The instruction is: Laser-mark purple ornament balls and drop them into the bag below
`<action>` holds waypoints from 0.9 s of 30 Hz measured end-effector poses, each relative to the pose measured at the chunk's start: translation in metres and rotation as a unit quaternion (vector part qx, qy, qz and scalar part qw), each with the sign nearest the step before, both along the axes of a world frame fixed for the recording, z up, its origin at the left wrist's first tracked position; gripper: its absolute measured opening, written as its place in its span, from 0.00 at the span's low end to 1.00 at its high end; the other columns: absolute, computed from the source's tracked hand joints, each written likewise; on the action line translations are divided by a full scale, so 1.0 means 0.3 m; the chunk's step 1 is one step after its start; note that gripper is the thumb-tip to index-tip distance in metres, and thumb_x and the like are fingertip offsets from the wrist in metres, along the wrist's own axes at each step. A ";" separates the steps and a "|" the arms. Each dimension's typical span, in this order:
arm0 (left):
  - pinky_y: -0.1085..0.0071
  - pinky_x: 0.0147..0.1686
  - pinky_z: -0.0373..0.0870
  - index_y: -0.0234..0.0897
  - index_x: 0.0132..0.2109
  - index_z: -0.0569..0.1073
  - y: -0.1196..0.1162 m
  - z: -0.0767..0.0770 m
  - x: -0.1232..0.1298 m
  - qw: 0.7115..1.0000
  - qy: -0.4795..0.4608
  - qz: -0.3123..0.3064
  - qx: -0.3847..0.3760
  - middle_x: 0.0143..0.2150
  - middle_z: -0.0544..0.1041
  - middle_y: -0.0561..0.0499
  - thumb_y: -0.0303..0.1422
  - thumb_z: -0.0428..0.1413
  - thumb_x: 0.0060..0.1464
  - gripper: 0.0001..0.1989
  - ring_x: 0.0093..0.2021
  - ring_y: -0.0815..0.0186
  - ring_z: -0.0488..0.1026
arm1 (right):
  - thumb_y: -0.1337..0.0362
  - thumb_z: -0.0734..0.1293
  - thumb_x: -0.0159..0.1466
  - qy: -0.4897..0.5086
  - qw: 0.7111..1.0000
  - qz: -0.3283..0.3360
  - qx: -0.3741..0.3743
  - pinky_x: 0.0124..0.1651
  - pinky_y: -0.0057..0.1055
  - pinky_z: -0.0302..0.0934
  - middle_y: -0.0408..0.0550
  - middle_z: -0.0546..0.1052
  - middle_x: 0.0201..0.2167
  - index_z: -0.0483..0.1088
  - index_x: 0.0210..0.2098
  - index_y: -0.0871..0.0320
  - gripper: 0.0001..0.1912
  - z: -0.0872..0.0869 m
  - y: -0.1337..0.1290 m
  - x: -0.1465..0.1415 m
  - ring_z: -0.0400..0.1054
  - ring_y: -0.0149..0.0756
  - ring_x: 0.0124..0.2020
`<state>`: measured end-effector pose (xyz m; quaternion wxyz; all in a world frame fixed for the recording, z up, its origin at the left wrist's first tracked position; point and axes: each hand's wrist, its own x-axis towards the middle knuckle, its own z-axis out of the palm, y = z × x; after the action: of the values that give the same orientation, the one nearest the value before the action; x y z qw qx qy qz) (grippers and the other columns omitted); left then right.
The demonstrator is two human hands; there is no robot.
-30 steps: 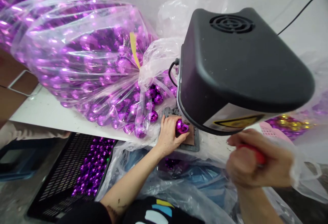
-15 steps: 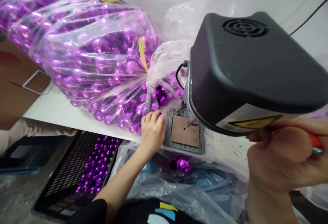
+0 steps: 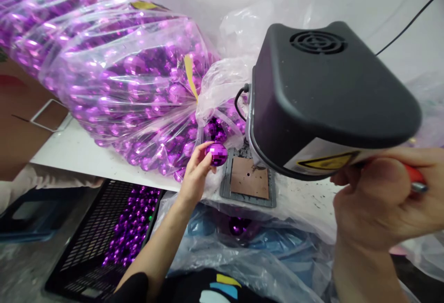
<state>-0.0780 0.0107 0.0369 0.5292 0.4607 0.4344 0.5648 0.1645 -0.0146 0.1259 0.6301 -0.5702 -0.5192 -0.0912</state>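
Our left grip (image 3: 194, 176) holds one faceted purple ball (image 3: 218, 154) between thumb and fingers, just left of the grey plate (image 3: 225, 191) and its brown pad (image 3: 248, 185). We cannot tell whether the ball touches the bench (image 3: 86, 154) beneath it. Our right grip (image 3: 385, 201) is wrapped around a red handle (image 3: 416, 178) beside the black machine (image 3: 333, 95).

As we judge it, the ball could easily get away: its glossy curve sits mostly outside our fingers, so a loose pinch might let it roll over the front edge onto the clear plastic sheeting (image 3: 222, 261). Loose balls (image 3: 215, 129) lie close behind, by the gathered neck of the big bag (image 3: 114, 85); a knuckle brushing them could set more rolling. Dark crumbs on the pad could keep a ball from seating evenly. Should the machine's head move with the handle, which we cannot tell, left fingers under it might be caught.
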 end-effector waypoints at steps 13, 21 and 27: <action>0.73 0.26 0.69 0.37 0.49 0.69 -0.040 -0.073 0.068 0.965 -0.124 -0.109 -0.205 0.38 0.77 0.49 0.47 0.63 0.51 0.25 0.31 0.65 0.77 | 0.46 0.62 0.66 -0.018 1.000 0.014 -0.001 0.25 0.23 0.50 0.39 0.62 0.18 0.71 0.31 0.62 0.23 0.053 0.066 0.020 0.58 0.19 0.20; 0.71 0.40 0.70 0.44 0.57 0.69 -0.031 -0.115 0.074 0.983 0.092 -0.135 -0.086 0.52 0.74 0.49 0.45 0.57 0.60 0.21 0.49 0.62 0.72 | 0.50 0.62 0.66 0.000 0.998 0.059 0.017 0.30 0.24 0.44 0.38 0.58 0.19 0.64 0.27 0.64 0.22 0.101 0.194 0.029 0.51 0.19 0.24; 0.61 0.51 0.70 0.39 0.57 0.67 -0.033 -0.148 0.107 0.975 0.189 -0.104 -0.048 0.50 0.76 0.46 0.41 0.63 0.55 0.26 0.49 0.58 0.74 | 0.47 0.63 0.65 0.018 0.997 0.066 0.018 0.30 0.23 0.43 0.38 0.57 0.19 0.63 0.27 0.63 0.23 0.099 0.194 0.020 0.51 0.20 0.24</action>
<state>-0.0460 0.0007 -0.0076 0.5146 0.5763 0.5026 0.3879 0.1705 0.0435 0.1556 0.6543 -0.5245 -0.5426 -0.0481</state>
